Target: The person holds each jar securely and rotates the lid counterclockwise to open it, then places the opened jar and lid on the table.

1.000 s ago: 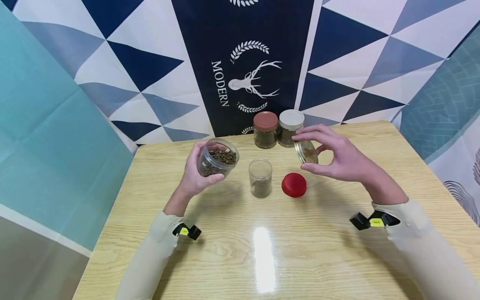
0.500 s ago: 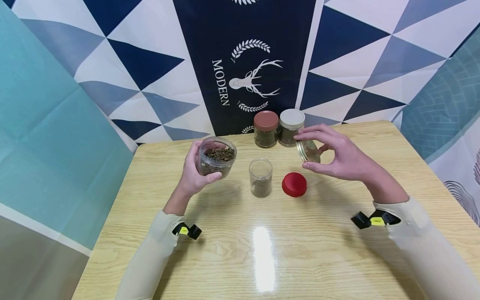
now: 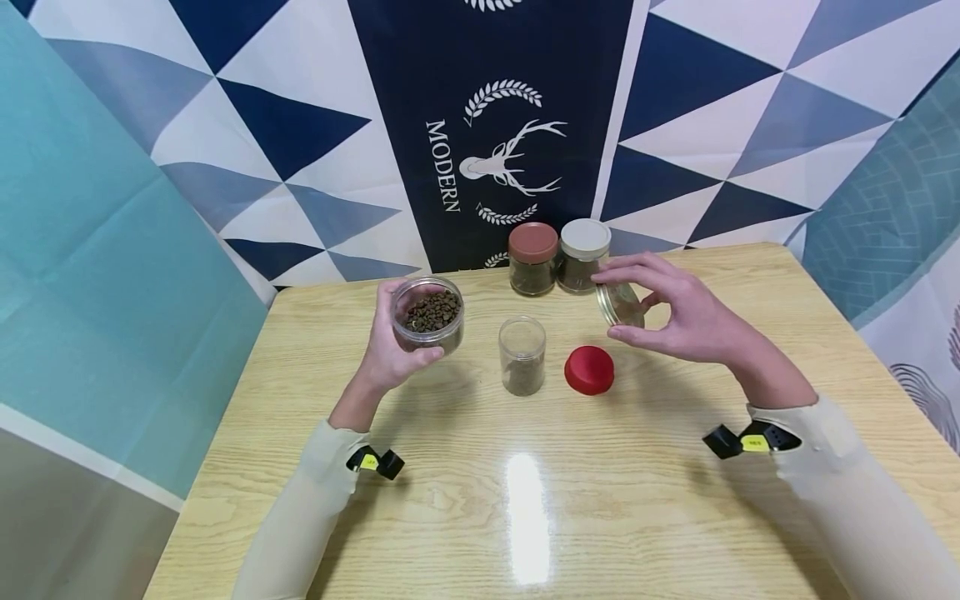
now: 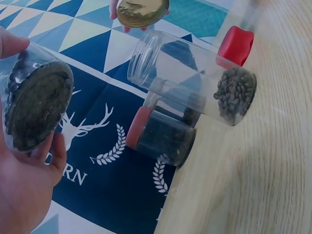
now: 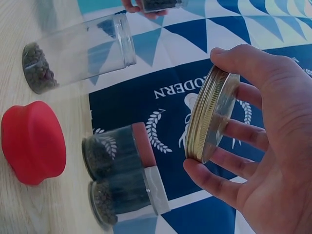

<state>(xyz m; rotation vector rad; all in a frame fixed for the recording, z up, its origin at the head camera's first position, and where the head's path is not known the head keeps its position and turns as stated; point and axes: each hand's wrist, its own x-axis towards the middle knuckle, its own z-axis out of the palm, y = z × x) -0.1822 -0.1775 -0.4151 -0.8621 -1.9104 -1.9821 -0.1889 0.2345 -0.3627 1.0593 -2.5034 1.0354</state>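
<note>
Head view: my left hand grips a short, round, clear jar of small dark-brown beans, raised above the pale wood-grain table, its uncovered mouth tipped towards me. It is left of my landmark, a tall, clear, lidless cylindrical jar standing upright with dark pieces at its base. To the landmark's right, my right hand holds a round gold-coloured lid off the table, on edge. Just right of the landmark lies a rounded red cap. Behind it stand two clear jars side by side, one with a brownish-red lid, one with a white lid.

Left wrist view: my fingers and thumb curl round the short jar, well apart from the landmark; beans show through its base.

Right wrist view: my thumb and fingertips pinch the lid's ridged rim, apart from the landmark.
</note>
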